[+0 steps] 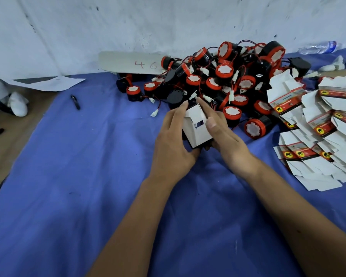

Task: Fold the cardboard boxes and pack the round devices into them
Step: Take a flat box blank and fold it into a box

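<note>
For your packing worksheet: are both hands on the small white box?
Yes, the left hand and right hand hold the white box between them.

On the blue cloth [68,176] a black pen [75,102] lies near its left edge, a sheet of paper [48,82] overlapping its far-left corner, and a plastic bottle [318,47] lying at its far-right end.

Flat boxes [328,124] cut off at right edge

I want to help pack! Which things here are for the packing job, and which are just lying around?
For the job: box held by left hand and right hand; round devices; flat boxes.

Lying about: pen, paper sheet, water bottle.
</note>
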A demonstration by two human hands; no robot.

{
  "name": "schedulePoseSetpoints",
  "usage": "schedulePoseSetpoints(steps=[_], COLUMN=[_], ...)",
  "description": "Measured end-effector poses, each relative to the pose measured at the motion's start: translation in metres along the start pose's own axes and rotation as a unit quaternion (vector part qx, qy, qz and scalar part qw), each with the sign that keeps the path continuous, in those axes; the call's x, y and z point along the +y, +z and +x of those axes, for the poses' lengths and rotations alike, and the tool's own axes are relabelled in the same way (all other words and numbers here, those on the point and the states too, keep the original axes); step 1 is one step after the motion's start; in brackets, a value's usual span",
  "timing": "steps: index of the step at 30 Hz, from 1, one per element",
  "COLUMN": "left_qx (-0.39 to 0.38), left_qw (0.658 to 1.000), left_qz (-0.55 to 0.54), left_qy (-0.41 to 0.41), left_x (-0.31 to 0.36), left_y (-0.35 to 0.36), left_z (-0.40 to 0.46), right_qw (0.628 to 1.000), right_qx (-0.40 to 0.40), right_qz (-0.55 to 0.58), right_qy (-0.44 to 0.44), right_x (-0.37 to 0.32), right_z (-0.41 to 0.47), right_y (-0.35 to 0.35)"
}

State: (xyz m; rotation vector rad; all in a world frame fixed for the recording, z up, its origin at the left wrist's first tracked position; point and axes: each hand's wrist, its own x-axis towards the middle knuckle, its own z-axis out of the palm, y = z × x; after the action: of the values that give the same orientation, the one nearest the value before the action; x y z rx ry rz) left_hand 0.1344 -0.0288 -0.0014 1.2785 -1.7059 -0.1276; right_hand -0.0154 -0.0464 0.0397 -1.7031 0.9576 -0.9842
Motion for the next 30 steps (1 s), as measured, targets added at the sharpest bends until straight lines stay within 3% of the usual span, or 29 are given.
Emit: schedulePoseSetpoints(steps=[7,28,30], left_qx=[0.010,0.007,0.007], left_qw=[1.000,0.999,0.998], left_qz=[0.002,-0.013,-0.020], left_qy=[0.002,0.046,0.052], left_x=[0.004,0.020,0.019], left_y=[0.002,0.005,0.005], left_z=[0.000,-0.001,-0.001], right_qw=[0.991,0.978,0.984], right_qx=[0.066,0.157,0.143], right_qz=[-0.070,-0.075,-0.033], right_qy=[-0.091,-0.115,-0.103], right_x=[0.020,0.031,0.032], right_z=[-0.004,0.000,0.001], right_y=[-0.005,-0.005,-0.009])
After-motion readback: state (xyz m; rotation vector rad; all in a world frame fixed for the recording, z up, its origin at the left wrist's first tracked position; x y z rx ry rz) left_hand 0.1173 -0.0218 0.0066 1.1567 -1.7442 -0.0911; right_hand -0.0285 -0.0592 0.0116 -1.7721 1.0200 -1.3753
